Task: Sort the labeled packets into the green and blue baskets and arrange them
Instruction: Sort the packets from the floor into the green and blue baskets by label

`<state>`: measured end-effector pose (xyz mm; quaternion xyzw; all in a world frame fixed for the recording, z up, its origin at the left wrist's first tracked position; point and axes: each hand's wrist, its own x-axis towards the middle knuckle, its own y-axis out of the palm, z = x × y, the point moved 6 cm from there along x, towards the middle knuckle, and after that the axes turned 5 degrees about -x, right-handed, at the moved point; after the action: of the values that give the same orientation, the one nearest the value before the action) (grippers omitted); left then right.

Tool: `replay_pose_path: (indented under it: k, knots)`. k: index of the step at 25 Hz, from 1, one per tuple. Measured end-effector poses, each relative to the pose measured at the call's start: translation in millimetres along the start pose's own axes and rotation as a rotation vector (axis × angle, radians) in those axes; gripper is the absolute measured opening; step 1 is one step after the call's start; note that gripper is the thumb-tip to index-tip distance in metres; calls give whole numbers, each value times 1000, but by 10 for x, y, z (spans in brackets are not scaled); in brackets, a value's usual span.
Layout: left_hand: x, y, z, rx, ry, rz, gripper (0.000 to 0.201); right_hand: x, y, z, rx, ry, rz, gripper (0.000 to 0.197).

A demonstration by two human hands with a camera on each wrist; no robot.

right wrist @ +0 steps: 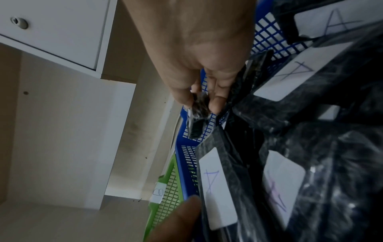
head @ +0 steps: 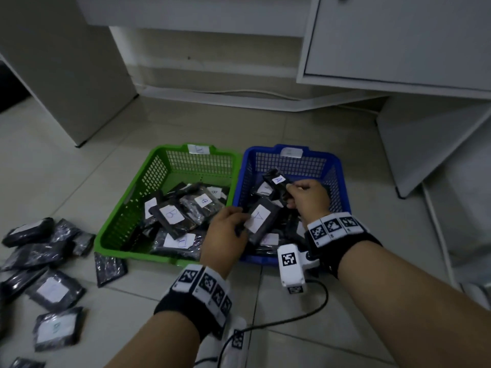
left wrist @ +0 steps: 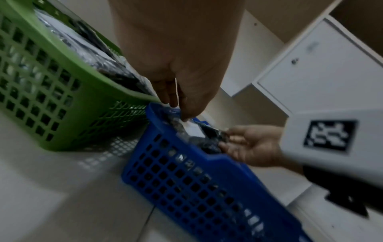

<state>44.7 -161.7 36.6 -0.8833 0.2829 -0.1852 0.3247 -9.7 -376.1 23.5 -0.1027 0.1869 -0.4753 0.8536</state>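
Two baskets stand side by side on the floor: a green basket [head: 138, 208] tagged B with several black B packets, and a blue basket [head: 333, 166] tagged A with several A packets. My left hand [head: 225, 232] pinches a black packet labelled A [head: 261, 219] over the blue basket's left side. Farther back inside the blue basket my right hand [head: 305, 195] pinches another A packet [head: 276, 180] by its edge. The left wrist view has the left fingers [left wrist: 186, 104] at the blue basket [left wrist: 186, 180] rim. The right wrist view shows my right fingers [right wrist: 215, 101] gripping a packet end [right wrist: 197, 121].
Several loose black packets [head: 50, 261] lie on the tiled floor to the left of the green basket. White cabinets [head: 398, 41] and a desk leg [head: 69, 75] stand behind the baskets. A black cable [head: 292, 318] runs across the floor near my wrists.
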Motion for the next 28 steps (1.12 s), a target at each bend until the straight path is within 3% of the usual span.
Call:
replay_pose_path:
  k: [2,4,6,10,13,17,20,23,25,27,28]
  knots:
    - [-39,43,43,52,31,15,39,78,88,22,-20,22,51,8]
    - [-32,49,70,70,31,41,44,143,190,6,-24,31,129,24]
    - [-23,26,73,59,24,75,44,48,201,59,-140,-52,106,33]
    - [-207,-253,47,-41,86,101,41,-644,148,299,-213,-415,-7,26]
    - [-605,-852,198,-161,87,-84,30,-1396,381,404,-353,-794,103,24]
    - [-1477,-1527,895,-222,-246,-237,31,-2415,953,180,-535,-1204,461,21]
    - [-2221,-1736,1408,-121,-448,-195,26,-3037,1422,-178,-594,-1276,781,23]
    - [-2905,-1822,1747,-111,-555,-147,37,-3656,1773,-527,-689,-1370,1163,33]
    - [-3255,-1890,1880,-82,-609,-141,36,-4026,1897,-777,-814,-1461,1456,53]
    - [-3506,-1949,1978,-48,-667,-140,31,-4299,1978,-957,-926,-1613,1613,70]
    - [-3588,-1997,2016,-32,-681,-163,30,-4399,2034,-995,-937,-1694,1616,67]
